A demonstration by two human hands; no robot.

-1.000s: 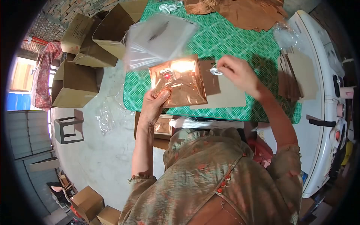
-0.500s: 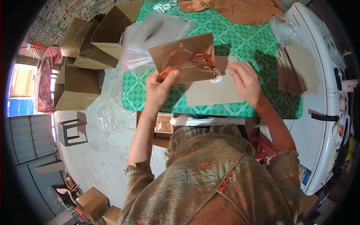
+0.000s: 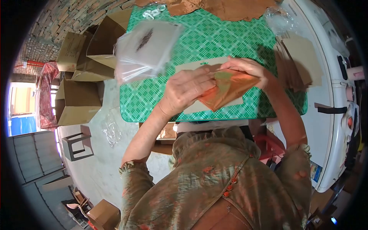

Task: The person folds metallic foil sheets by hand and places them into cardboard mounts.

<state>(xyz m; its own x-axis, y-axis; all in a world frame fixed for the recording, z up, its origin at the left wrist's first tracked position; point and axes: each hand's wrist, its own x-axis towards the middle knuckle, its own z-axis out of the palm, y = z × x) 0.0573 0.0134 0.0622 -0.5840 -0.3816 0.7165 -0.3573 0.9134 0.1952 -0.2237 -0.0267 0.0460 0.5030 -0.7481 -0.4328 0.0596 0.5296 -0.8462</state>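
A folded piece of shiny copper-orange satin cloth [image 3: 227, 93] is between my two hands, tilted above the table with a corner pointing down toward me. My left hand [image 3: 188, 89] grips its left side, knuckles up. At the upper right edge, my right hand [image 3: 248, 68] is closed on the cloth, fingers curled over the top. Both sets of fingertips are partly hidden. Under the cloth, a beige cardboard sheet [image 3: 191, 66] lies on the green checked tablecloth [image 3: 218, 38]. Left of it is a stack of clear plastic bags [image 3: 157, 48] with dark print.
More cardboard sheets [image 3: 304, 63] are stacked at the table's right, beside a white appliance [image 3: 326, 50]. Orange satin cloth [image 3: 234, 8] and white rings [image 3: 153, 12] lie at the far edge. Open cardboard boxes [image 3: 78, 109] and a small stool frame [image 3: 78, 143] stand left.
The satin piece has moved right and lower and has been turned. My right hand, apart from it before, now holds it too. The view has shifted slightly.
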